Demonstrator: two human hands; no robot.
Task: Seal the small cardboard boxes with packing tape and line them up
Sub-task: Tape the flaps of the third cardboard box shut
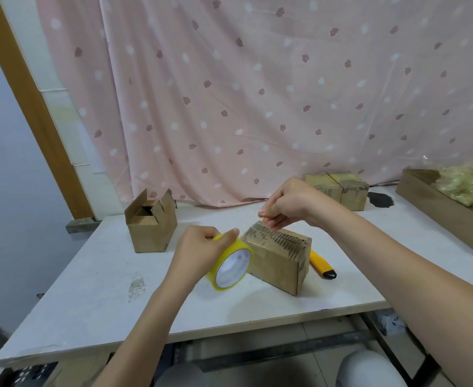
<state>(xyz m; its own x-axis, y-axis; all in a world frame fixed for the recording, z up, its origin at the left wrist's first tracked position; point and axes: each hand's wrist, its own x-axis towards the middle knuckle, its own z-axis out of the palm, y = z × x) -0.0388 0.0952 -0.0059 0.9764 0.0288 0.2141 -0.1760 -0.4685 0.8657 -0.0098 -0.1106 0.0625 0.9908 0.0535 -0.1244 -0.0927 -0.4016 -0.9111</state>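
Left hand (202, 248) grips yellow packing tape roll (231, 265), thumb over its rim, roll touching left end of closed cardboard box (278, 261) mid-table. Right hand (288, 203) above the box's top, fingers curled, pinching something thin, likely the tape end, can't tell. Open-flapped box (151, 229) to the left, two sealed boxes (338, 188) side by side at back. Yellow utility knife (322, 265) just right of the box on white table (95, 289).

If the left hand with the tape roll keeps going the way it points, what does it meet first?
Most likely the closed brown cardboard box: the left hand holds the yellow packing tape roll right beside the box's near-left end, and the roll already looks to be touching or nearly touching it, though depth is unclear.
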